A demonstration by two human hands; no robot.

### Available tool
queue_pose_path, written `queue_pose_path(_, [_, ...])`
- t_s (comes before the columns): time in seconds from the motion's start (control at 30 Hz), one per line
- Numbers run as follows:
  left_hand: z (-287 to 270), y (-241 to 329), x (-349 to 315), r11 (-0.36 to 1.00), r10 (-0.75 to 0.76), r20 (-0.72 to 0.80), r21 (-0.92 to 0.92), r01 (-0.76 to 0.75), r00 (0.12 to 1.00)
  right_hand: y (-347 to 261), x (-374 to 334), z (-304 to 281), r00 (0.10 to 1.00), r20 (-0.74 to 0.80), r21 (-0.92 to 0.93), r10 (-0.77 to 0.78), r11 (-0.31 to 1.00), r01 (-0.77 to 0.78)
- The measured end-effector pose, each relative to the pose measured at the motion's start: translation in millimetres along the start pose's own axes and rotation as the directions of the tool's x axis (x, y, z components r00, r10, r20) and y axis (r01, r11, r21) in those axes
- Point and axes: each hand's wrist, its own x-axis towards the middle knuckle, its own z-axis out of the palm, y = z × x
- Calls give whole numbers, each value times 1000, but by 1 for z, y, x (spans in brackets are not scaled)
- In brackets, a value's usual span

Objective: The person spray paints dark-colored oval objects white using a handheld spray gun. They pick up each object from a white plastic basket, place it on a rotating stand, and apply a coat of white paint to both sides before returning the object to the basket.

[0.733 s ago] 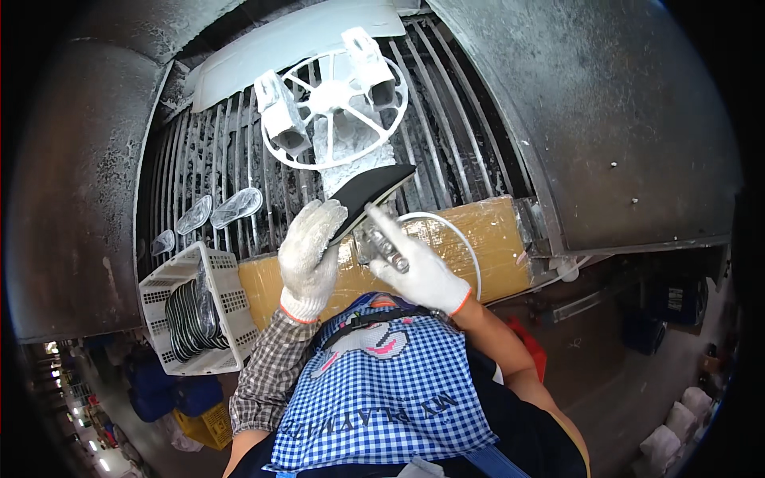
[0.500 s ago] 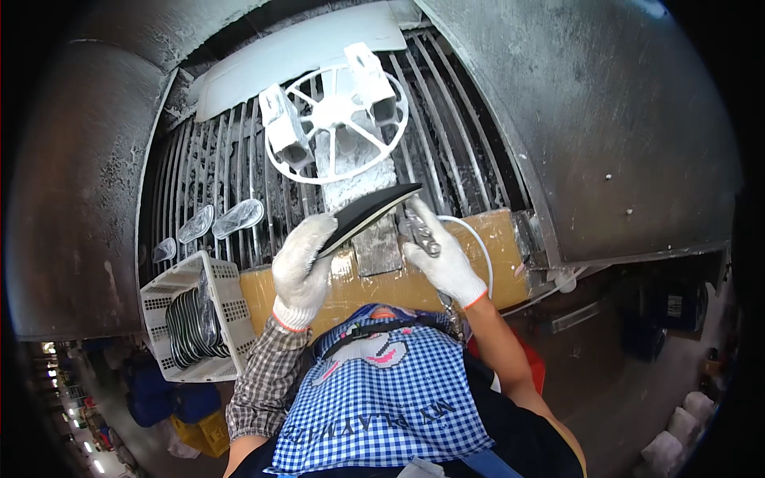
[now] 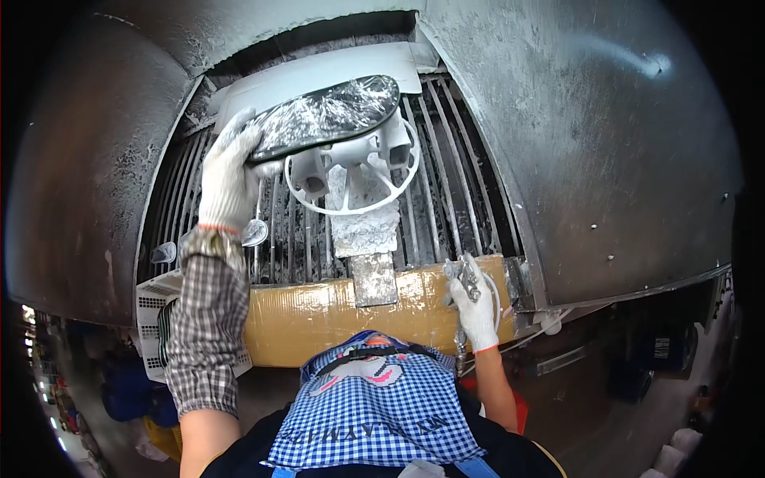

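Observation:
My left hand [image 3: 223,179], in a white knit glove, grips one end of a long black shoe sole [image 3: 327,115] covered in shiny crinkled clear film. The sole is held out over a white-coated spoked wheel [image 3: 344,213] and hides its far part. Two hollow block-shaped holders stand on the wheel, the left holder [image 3: 312,177] partly under the sole; I cannot tell whether they touch. Low at the right, my gloved right hand [image 3: 478,315] is closed round a metal spray gun [image 3: 470,280], near the front edge of the booth.
Metal bars form a grate [image 3: 434,171] under the wheel. Small film-covered pieces [image 3: 164,253] lie on it at the left. A tape-covered brown front ledge [image 3: 295,319] crosses before me. A white crate [image 3: 150,323] stands left, partly behind my sleeve. Sloping metal panels [image 3: 574,159] flank both sides.
My left hand has carried the sole up and forward over the wheel, turning its film-covered face into view. My right hand with the spray gun has moved away from the sole, lower and to the right.

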Motion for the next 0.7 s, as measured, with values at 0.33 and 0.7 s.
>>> queue_pose_path(0.33, [-5, -16, 59, 995, -88, -25, 52, 89, 996, -7, -5, 4, 1000, -12, 39, 21, 999, -20])
queue_pose_path(0.7, [-16, -17, 71, 828, -114, -1, 553, 95, 994, 0, -3, 9, 1000, -23, 52, -10, 999, 11])
